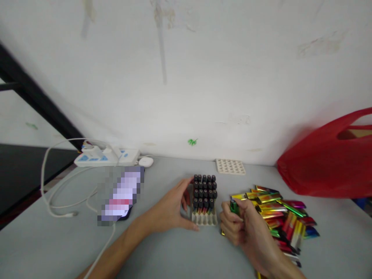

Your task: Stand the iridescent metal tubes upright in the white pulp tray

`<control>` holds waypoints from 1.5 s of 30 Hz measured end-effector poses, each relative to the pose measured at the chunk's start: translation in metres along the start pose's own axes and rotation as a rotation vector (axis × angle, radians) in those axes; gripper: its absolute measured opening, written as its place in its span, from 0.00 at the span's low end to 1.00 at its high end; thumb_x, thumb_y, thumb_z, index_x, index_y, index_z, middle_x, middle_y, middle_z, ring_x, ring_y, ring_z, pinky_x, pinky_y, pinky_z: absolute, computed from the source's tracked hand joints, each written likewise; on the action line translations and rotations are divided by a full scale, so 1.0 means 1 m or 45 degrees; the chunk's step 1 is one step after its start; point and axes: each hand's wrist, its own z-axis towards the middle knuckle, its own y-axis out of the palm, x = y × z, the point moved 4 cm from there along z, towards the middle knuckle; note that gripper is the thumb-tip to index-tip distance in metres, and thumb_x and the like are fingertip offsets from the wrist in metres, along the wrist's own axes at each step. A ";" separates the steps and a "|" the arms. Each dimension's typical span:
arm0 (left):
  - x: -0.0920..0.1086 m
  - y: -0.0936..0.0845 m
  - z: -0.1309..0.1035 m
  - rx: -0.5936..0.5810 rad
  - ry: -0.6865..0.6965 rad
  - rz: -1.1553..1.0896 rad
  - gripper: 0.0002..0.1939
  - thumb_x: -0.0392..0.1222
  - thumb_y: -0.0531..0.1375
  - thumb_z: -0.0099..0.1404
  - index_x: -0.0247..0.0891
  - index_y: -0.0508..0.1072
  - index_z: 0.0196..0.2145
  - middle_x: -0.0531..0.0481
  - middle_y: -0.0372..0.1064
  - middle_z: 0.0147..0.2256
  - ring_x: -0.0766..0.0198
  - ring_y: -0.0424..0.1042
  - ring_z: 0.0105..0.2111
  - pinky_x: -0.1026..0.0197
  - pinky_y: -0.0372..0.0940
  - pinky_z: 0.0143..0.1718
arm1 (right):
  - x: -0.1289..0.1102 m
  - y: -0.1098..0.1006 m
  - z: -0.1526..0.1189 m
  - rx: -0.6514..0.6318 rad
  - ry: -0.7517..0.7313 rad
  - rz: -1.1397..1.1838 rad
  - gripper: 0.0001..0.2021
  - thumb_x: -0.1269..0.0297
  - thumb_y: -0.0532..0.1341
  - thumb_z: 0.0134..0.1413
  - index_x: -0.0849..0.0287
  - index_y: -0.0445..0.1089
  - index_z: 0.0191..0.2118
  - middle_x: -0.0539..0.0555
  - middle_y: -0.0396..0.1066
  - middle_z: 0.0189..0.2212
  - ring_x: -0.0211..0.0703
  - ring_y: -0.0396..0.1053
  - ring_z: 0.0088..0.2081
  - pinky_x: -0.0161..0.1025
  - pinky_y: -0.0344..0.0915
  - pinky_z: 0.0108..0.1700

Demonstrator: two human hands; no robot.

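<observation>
A pale moulded tray (204,220) stands on the table, with rows of black-topped small cylinders (205,193) upright in it. Its front row of slots shows no cylinders. My left hand (176,207) curves around the tray's left side, forefinger at the back corner and thumb by the front, steadying it. To the right of the tray, my right hand (240,223) is closed around a shiny green tube (234,207), mostly hidden by the fingers. Beside and behind that hand lies a loose pile of shiny metallic tubes (271,208) in gold, red, green and other colours.
Another pale tray (230,166) lies near the wall. A red bag (328,162) stands at the right. On the left are a phone with a blurred screen (123,193), a white power strip (107,156), a small white case (145,161) and a loose white cable (62,208).
</observation>
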 end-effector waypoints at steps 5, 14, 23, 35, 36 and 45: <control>0.000 0.000 0.000 -0.004 0.009 -0.011 0.70 0.54 0.86 0.47 0.47 0.54 0.78 0.39 0.69 0.60 0.48 0.76 0.49 0.49 0.76 0.48 | 0.003 -0.002 0.002 0.034 0.012 0.004 0.31 0.35 0.66 0.61 0.52 0.53 0.24 0.39 0.39 0.20 0.34 0.33 0.22 0.37 0.36 0.23; 0.002 0.001 0.000 -0.016 -0.008 -0.023 0.69 0.53 0.86 0.48 0.46 0.55 0.77 0.40 0.70 0.59 0.48 0.76 0.48 0.50 0.76 0.46 | 0.001 -0.003 0.003 0.006 0.035 0.016 0.34 0.32 0.67 0.62 0.52 0.53 0.25 0.39 0.40 0.21 0.34 0.33 0.23 0.37 0.34 0.24; 0.001 0.000 0.000 -0.012 -0.037 -0.026 0.71 0.54 0.86 0.46 0.44 0.54 0.78 0.40 0.70 0.58 0.47 0.75 0.48 0.49 0.75 0.48 | 0.007 -0.009 0.003 0.119 -0.035 0.020 0.31 0.36 0.65 0.64 0.52 0.53 0.24 0.38 0.38 0.19 0.33 0.32 0.21 0.36 0.35 0.22; 0.001 0.000 0.000 -0.009 -0.018 -0.040 0.69 0.53 0.86 0.46 0.46 0.56 0.77 0.40 0.70 0.59 0.48 0.75 0.47 0.50 0.75 0.46 | -0.001 -0.005 0.002 0.165 -0.036 -0.166 0.34 0.28 0.65 0.60 0.52 0.56 0.25 0.39 0.41 0.20 0.34 0.35 0.23 0.36 0.38 0.24; 0.001 0.000 0.000 -0.011 -0.019 -0.039 0.69 0.53 0.86 0.46 0.46 0.56 0.78 0.40 0.70 0.59 0.48 0.75 0.47 0.50 0.75 0.46 | -0.001 -0.005 0.002 0.188 -0.058 -0.209 0.33 0.27 0.64 0.62 0.52 0.58 0.26 0.40 0.42 0.20 0.35 0.37 0.23 0.36 0.38 0.24; 0.002 -0.001 0.001 -0.018 0.007 -0.012 0.69 0.52 0.87 0.47 0.47 0.56 0.77 0.41 0.71 0.58 0.49 0.76 0.47 0.50 0.75 0.46 | -0.020 -0.003 -0.007 0.385 -0.589 -0.785 0.18 0.41 0.60 0.77 0.51 0.73 0.45 0.50 0.71 0.33 0.45 0.68 0.36 0.39 0.65 0.40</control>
